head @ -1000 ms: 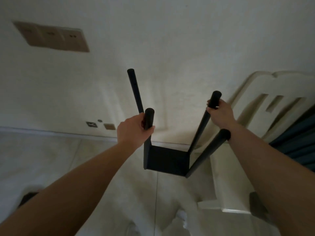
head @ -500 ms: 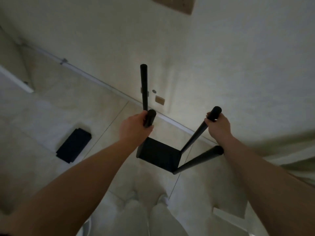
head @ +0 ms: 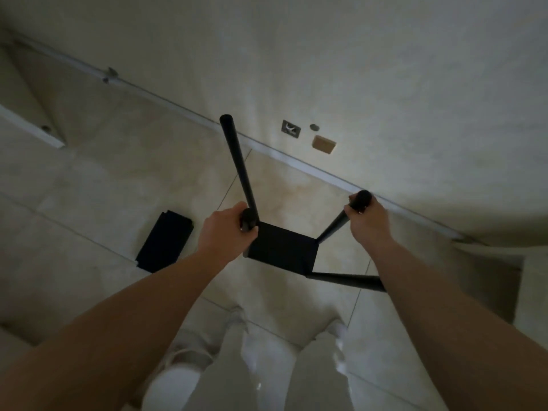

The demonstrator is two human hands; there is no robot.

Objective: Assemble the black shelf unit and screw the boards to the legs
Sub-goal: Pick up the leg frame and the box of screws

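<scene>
Shelf unit (head: 281,253) is partly built: one black board with four round black legs sticking up from its corners, sitting or hovering just over the tiled floor (head: 89,188) right in front of the person's feet; can't tell if it's actually touching down. Left hand (head: 225,232) is wrapped around the top of the near-left leg (head: 247,219), and right hand (head: 369,221) grips the top of the far-right leg (head: 360,200). Grabbing two opposite corners like that makes sense to me, since it keeps the frame square and stops the legs splaying while it gets carried or set down.

The far-left leg (head: 237,161) pokes up free, and the near-right leg (head: 344,280) runs out under the right forearm.

Left of the shelf unit, a spare black board (head: 164,241) lies flat on the floor, near but not touching. That's probably the next board to go on. Behind the shelf unit there's the wall (head: 385,84) with a socket plate (head: 291,129) and a tan cover plate (head: 323,144) low down. Nothing really blocks the way, though I can't spot screws or a screwdriver anywhere.
</scene>
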